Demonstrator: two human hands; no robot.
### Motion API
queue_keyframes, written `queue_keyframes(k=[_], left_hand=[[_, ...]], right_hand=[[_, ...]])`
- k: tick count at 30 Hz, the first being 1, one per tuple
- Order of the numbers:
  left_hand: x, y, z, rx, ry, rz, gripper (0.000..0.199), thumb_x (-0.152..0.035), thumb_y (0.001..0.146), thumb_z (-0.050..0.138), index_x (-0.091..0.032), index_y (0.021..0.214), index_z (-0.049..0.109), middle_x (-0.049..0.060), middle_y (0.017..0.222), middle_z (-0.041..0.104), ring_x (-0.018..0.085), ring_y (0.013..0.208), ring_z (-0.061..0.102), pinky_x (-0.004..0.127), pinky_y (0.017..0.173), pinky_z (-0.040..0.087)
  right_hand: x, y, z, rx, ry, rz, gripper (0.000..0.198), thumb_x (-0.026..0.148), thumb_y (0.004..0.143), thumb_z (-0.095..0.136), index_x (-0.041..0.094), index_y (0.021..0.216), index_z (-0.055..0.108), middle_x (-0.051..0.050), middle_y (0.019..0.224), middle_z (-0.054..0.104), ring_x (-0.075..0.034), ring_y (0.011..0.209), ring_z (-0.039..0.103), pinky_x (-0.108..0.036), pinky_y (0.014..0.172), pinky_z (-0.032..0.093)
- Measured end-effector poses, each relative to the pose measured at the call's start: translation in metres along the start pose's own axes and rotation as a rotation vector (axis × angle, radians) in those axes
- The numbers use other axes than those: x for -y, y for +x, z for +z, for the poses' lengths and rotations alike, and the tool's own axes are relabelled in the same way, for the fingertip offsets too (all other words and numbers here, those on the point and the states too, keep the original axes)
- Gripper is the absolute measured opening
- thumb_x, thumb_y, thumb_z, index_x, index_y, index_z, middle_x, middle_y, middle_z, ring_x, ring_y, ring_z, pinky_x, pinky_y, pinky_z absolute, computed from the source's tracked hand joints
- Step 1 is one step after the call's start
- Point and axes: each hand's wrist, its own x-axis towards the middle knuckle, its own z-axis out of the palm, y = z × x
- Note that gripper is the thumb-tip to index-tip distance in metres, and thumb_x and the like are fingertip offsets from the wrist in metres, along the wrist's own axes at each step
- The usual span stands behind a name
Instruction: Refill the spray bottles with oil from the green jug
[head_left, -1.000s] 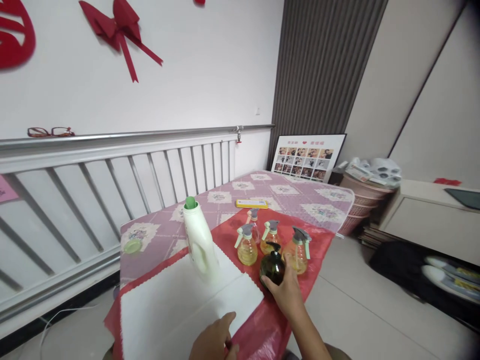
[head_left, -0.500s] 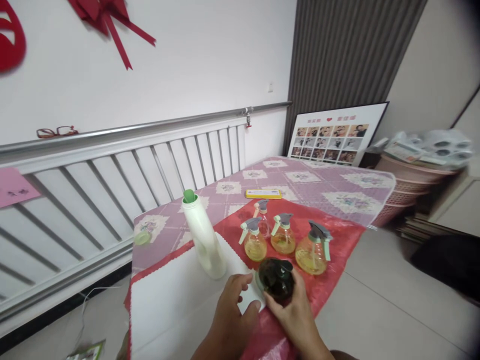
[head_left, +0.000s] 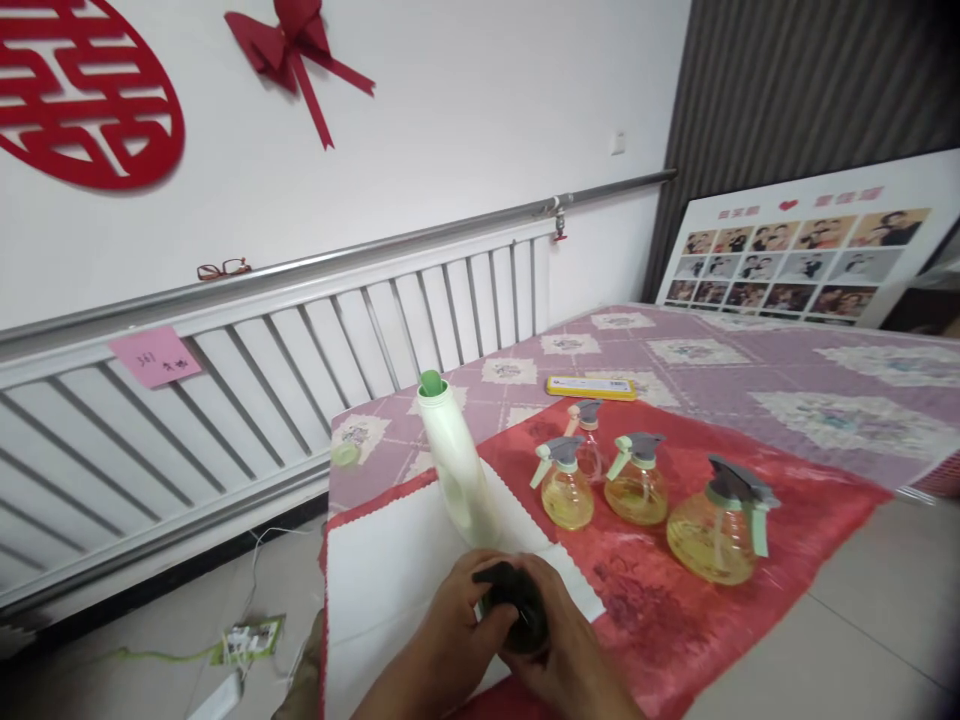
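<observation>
A dark, rounded spray bottle with a black top is held low over the table's front. My left hand closes round it from the left, its thumb across the front. From the right, my right hand wraps the same bottle; the palms hide much of it. Just beyond my hands a tall pale-green plastic bottle stands uncapped, its green inner spout showing. To the right stand clear spray bottles with yellow liquid: one nearest, another beside it, a larger one further right.
A clear pinkish sprayer stands behind the others. A yellow flat box and a pale green cap lie on the purple tablecloth. White cloth and red cloth cover the front. A radiator runs along the wall.
My left hand, open and apart before, now grips the dark bottle together with my right hand. The bottle has moved left and nearer me, and the view has swung left.
</observation>
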Motion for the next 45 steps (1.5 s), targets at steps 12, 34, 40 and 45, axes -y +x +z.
queue_keyframes(k=[12,34,40,45], left_hand=[[0.02,-0.017,-0.008,-0.291,0.185,-0.196,0.031,-0.017,0.062,0.07,-0.018,0.092,0.06,0.006,0.094,0.063,0.024,0.093,0.059,0.04,0.09,0.048],[0.014,-0.022,-0.025,-0.101,-0.007,-0.151,0.047,-0.011,0.068,0.054,-0.02,0.113,0.063,0.007,0.119,0.067,0.024,0.115,0.059,0.04,0.107,0.04],[0.014,-0.018,-0.02,-0.387,0.027,-0.256,0.027,-0.02,0.062,0.07,-0.022,0.088,0.06,0.0,0.086,0.066,0.021,0.088,0.061,0.035,0.087,0.048],[0.02,-0.015,-0.032,-0.557,-0.287,-0.285,0.035,-0.031,0.065,0.075,-0.021,0.095,0.06,-0.003,0.078,0.064,0.015,0.074,0.06,0.028,0.072,0.048]], right_hand=[[0.014,0.003,0.032,0.049,0.056,-0.035,0.083,0.015,0.065,0.07,0.025,0.139,0.034,-0.015,0.131,0.057,-0.032,0.122,0.06,-0.05,0.098,0.054],[0.015,0.006,0.035,0.117,0.103,0.012,0.089,0.01,0.061,0.067,0.024,0.142,0.033,-0.014,0.136,0.053,-0.031,0.127,0.055,-0.051,0.105,0.048],[0.019,0.004,0.032,0.139,0.108,0.108,0.089,0.011,0.06,0.068,0.024,0.142,0.037,-0.015,0.14,0.051,-0.032,0.131,0.052,-0.054,0.108,0.044],[0.02,0.005,0.028,0.162,0.12,0.112,0.09,0.013,0.06,0.07,0.022,0.143,0.037,-0.017,0.142,0.05,-0.034,0.135,0.048,-0.057,0.111,0.04]])
